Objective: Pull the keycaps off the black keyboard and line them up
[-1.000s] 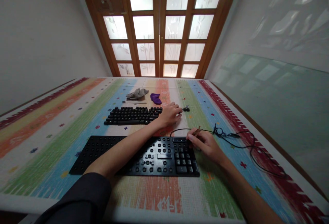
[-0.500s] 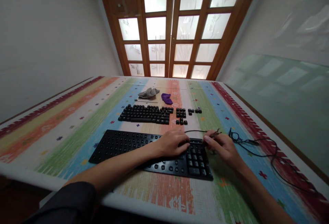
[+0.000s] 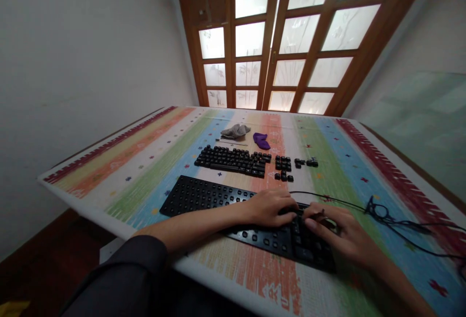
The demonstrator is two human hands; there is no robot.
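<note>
A black keyboard base (image 3: 204,195) with most keycaps off lies near the table's front edge. My left hand (image 3: 271,208) rests on its right part, fingers curled down onto the keys; what they hold is hidden. Close beside it, my right hand (image 3: 337,232) is over the number pad with fingers pinched together on something small I cannot make out. The two hands' fingertips nearly meet. Rows of loose black keycaps (image 3: 233,159) are laid out behind the keyboard, with two smaller groups (image 3: 284,164) to their right.
A grey cloth (image 3: 236,131) and a purple object (image 3: 261,140) lie behind the keycaps. The keyboard's black cable (image 3: 382,210) runs right in loops. A striped cloth (image 3: 145,171) covers the table; its left edge drops to the floor. Wooden glazed doors (image 3: 276,55) stand behind.
My left hand drew back from the far keycaps onto the keyboard's right part, beside the right hand. The view swung left, so the table appears shifted right.
</note>
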